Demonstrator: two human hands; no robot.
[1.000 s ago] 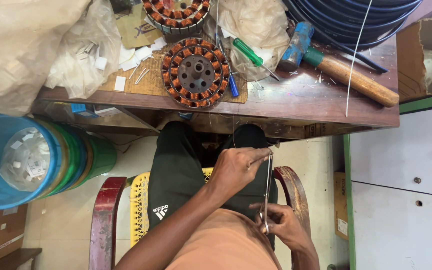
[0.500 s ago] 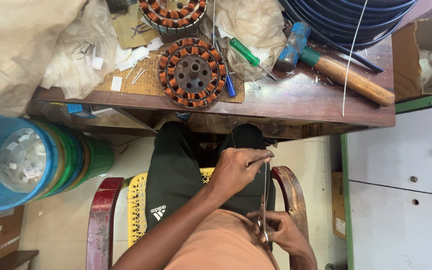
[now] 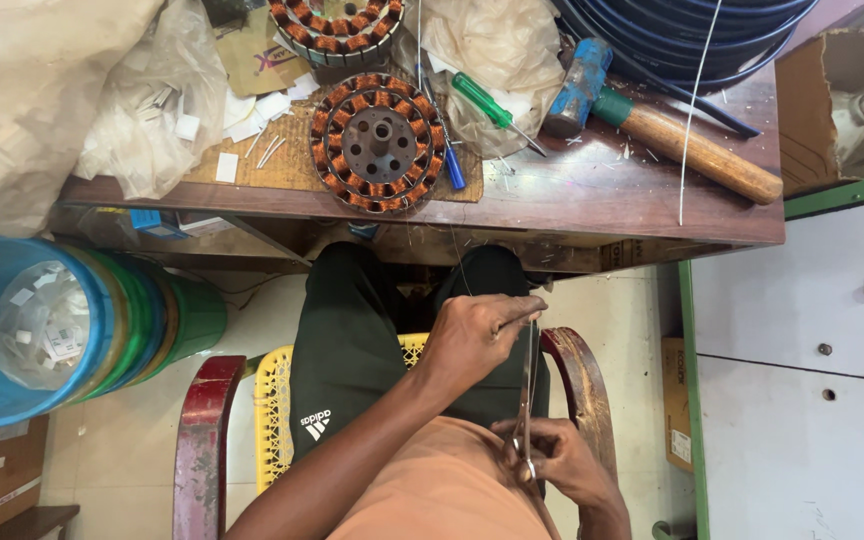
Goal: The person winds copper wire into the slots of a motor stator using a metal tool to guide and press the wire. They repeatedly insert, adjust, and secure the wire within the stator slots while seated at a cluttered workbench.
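Left hand: the left hand is pinched on the upper end of a thin metal strip, over the lap, below the tabletop edge
Right hand: the right hand grips the strip's lower end close to the body, fingers curled round it
Strip: long, narrow, stretched almost upright between both hands; I judge it light, stiff but springy, with thin edges that could nick, so the ends are the safe hold
Wire: a fine wire seems to run from the wound stator down toward the hands; fragile, easily snagged
Nearby: green screwdriver, hammer, plastic bags
Room: tight between knees, chair arms and the tabletop edge; open floor to the left by the blue bucket, a white cabinet closes the right
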